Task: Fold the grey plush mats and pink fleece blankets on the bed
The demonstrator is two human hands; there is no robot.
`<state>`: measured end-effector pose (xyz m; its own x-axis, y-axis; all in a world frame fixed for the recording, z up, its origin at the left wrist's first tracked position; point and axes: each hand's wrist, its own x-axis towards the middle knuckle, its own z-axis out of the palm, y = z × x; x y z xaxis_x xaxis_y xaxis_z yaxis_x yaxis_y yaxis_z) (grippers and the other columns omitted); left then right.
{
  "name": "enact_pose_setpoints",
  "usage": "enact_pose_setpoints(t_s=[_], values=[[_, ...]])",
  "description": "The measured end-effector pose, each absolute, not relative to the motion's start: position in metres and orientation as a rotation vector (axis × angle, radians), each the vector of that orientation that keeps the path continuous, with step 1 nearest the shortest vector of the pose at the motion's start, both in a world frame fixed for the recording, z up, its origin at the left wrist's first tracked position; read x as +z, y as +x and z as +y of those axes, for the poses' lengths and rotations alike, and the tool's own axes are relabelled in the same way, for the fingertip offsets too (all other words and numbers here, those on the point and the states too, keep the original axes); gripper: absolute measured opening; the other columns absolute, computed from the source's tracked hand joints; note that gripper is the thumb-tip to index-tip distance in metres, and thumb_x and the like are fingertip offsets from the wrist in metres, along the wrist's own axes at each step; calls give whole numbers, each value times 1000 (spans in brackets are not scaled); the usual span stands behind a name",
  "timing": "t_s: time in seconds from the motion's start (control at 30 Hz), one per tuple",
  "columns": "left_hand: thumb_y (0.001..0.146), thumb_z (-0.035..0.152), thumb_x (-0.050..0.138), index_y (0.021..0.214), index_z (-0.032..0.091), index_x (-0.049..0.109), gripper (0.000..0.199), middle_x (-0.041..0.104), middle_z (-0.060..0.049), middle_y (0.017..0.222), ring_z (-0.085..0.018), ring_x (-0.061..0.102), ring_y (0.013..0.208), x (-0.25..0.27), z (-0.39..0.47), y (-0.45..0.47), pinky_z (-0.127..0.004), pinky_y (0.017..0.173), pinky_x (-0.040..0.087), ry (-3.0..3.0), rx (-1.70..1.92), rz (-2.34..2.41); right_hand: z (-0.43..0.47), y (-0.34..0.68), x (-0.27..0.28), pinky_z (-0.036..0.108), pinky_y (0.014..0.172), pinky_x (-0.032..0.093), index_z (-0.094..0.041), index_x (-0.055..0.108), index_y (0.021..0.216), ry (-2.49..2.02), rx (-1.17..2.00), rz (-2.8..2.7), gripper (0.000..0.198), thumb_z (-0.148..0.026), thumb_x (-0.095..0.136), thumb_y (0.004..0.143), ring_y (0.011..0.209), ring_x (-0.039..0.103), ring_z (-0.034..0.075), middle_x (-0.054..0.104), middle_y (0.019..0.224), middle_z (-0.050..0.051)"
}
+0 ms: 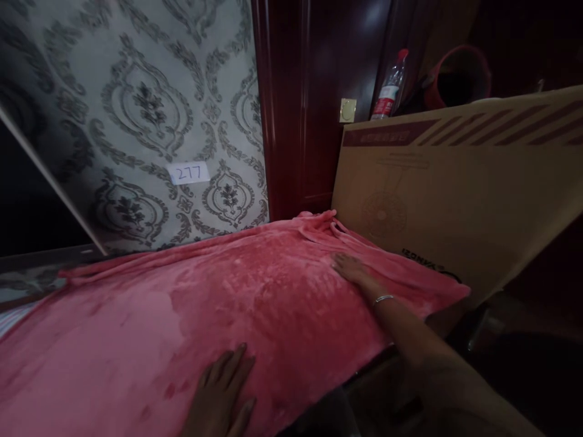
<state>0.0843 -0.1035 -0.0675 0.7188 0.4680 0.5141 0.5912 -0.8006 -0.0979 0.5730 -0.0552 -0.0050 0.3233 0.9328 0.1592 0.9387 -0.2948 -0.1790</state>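
A pink plush blanket (273, 291) lies spread over a long raised surface, with folds bunched along its far edge and far right corner. Flat on its near part rests my left hand (221, 388), fingers stretched out and slightly apart. My right hand (348, 267) reaches across to the far right side and lies on the blanket beside the folds, its fingers extended and a little blurred. A thin silver bracelet (383, 298) circles the right wrist. Neither hand appears to grip the cloth.
A large cardboard box (460, 182) stands at the right, touching or close to the blanket's edge. Behind it are a plastic bottle (387, 91) and a red-rimmed round container (483, 60). Patterned wallpaper (150, 109) with a "277" label (189, 173) and a dark red door (319, 109) close off the back.
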Motion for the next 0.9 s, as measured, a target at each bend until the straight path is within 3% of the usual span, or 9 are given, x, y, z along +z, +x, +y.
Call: enact_pose_setpoints(t_s=[0.1, 0.17, 0.23, 0.33, 0.4, 0.53, 0.63, 0.77, 0.9], values=[[91, 39, 56, 158, 40, 30, 72, 55, -1, 150, -28, 62, 125, -69, -102, 85, -46, 98, 52, -2644, -722, -789, -56, 591, 2, 64, 110, 36, -9, 58, 140, -2505, -46, -1459, 47, -28, 38, 102, 136, 49, 37, 51, 146, 25], [91, 40, 56, 159, 39, 29, 73, 55, -2, 150, -29, 63, 124, -67, -103, 86, -47, 97, 53, -2622, -720, -783, -51, 585, 3, 66, 110, 33, -7, 58, 138, -2499, -97, -1419, 47, -28, 36, 102, 137, 46, 39, 51, 145, 28], [92, 39, 55, 159, 38, 28, 73, 53, -2, 152, -29, 62, 126, -62, -108, 87, -48, 98, 53, -2616, -684, -807, -45, 569, -1, 59, 115, 32, -10, 58, 138, -2387, -145, -1541, 47, -33, 38, 103, 141, 42, 36, 49, 149, 24], [93, 40, 55, 156, 37, 36, 66, 50, -2, 155, -29, 59, 128, -53, -116, 90, -49, 100, 52, -2661, -599, -863, -45, 550, -15, 42, 117, 34, -22, 59, 139, -2152, -115, -1848, 46, -46, 44, 102, 143, 42, 25, 51, 151, 10], [94, 41, 54, 153, 36, 42, 61, 48, -2, 156, -29, 58, 129, -49, -120, 91, -50, 102, 52, -2699, -556, -910, -51, 553, -22, 47, 115, 36, -20, 60, 138, -2144, -84, -1890, 48, -48, 42, 102, 140, 45, 27, 54, 148, 12], [95, 43, 54, 151, 35, 45, 57, 48, -3, 156, -28, 55, 133, -45, -125, 93, -50, 106, 49, -2774, -517, -999, -55, 574, -19, 65, 108, 36, -8, 56, 140, -2551, -87, -1497, 50, -34, 36, 102, 138, 45, 41, 49, 148, 25], [96, 42, 54, 151, 35, 46, 56, 47, -3, 157, -28, 52, 136, -45, -128, 93, -51, 111, 44, -2829, -539, -1050, -48, 566, -14, 66, 110, 35, -12, 56, 142, -2665, -63, -1410, 51, -33, 32, 102, 141, 41, 39, 47, 151, 21], [96, 43, 55, 151, 34, 45, 57, 44, -4, 159, -30, 47, 140, -42, -131, 95, -55, 115, 39, -2920, -522, -1120, -52, 535, -29, 57, 119, 29, -24, 40, 155, -2348, -22, -1877, 57, -42, 28, 102, 150, 29, 30, 34, 163, 9], [96, 45, 53, 151, 33, 46, 57, 43, -5, 160, -31, 45, 142, -35, -135, 97, -59, 115, 37, -2993, -487, -1199, -69, 535, -54, 56, 117, 32, -20, 42, 154, -2448, -71, -1791, 61, -45, 26, 101, 147, 34, 32, 36, 161, 12]])
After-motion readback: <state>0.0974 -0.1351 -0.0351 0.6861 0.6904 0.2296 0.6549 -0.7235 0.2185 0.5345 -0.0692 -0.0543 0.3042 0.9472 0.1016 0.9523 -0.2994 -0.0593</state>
